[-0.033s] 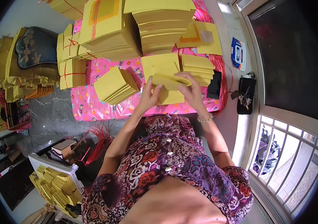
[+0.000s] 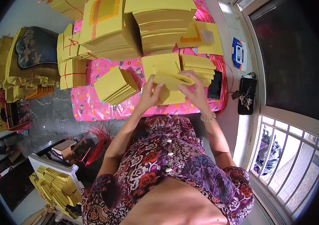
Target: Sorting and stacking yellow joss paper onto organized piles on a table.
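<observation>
Between my hands is a folded yellow paper sheet (image 2: 170, 80), bent so that its right end curls into an open loop. My left hand (image 2: 151, 94) pinches its left edge, thumb in front. On the other side my right hand (image 2: 197, 93) grips the curled end, with fingers behind and thumb below. Beneath them lies a flat yellow paper stack (image 2: 172, 98). Fanned folded yellow papers (image 2: 114, 87) rest to the left of my left hand. Beyond my right hand sits another layered pile of folded papers (image 2: 200, 68).
Tall yellow paper stacks (image 2: 163, 26) stand at the back of the pink patterned tablecloth (image 2: 107, 112). Tied bundles (image 2: 73, 74) are at the left. A black phone-like object (image 2: 215, 85) lies by red strings at the right edge. Keys (image 2: 245, 102) rest on a black pouch near the window.
My right hand has shifted slightly to the right. The sheet's curled right end has opened wider. My left hand is nearly unmoved.
</observation>
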The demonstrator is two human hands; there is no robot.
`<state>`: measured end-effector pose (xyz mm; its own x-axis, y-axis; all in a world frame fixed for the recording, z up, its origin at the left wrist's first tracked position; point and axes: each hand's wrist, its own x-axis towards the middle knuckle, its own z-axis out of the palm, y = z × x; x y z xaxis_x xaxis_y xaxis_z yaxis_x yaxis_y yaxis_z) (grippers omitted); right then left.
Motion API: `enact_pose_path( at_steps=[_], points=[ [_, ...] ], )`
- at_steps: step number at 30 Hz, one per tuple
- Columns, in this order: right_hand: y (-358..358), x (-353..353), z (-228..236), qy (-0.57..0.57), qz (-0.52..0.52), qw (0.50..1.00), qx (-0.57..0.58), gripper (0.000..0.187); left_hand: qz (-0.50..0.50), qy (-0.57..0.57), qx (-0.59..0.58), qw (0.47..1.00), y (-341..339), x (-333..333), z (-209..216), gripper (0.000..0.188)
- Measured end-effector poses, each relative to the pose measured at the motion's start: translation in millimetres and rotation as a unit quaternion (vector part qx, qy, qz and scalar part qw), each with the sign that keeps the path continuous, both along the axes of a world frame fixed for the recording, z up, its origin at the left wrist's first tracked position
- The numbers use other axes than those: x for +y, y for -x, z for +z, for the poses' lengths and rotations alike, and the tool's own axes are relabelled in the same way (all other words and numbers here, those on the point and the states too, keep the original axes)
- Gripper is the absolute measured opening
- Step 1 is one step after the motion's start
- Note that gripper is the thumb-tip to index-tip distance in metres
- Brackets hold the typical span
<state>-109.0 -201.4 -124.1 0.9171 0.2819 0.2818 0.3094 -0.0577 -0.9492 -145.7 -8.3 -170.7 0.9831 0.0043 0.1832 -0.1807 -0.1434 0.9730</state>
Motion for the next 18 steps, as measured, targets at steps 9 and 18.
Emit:
enact_pose_path(
  at_steps=[9,18],
  points=[
    [-9.6,-25.2,23.6,0.319,-0.025,0.947,0.015,0.035,-0.084,-0.238,-0.113,0.961,-49.5,21.0,68.7,0.028],
    [46.6,-10.8,-46.4,-0.186,-0.091,0.891,0.404,0.035,0.124,0.094,0.067,0.986,-1.3,42.3,-14.3,0.020]
  ],
)
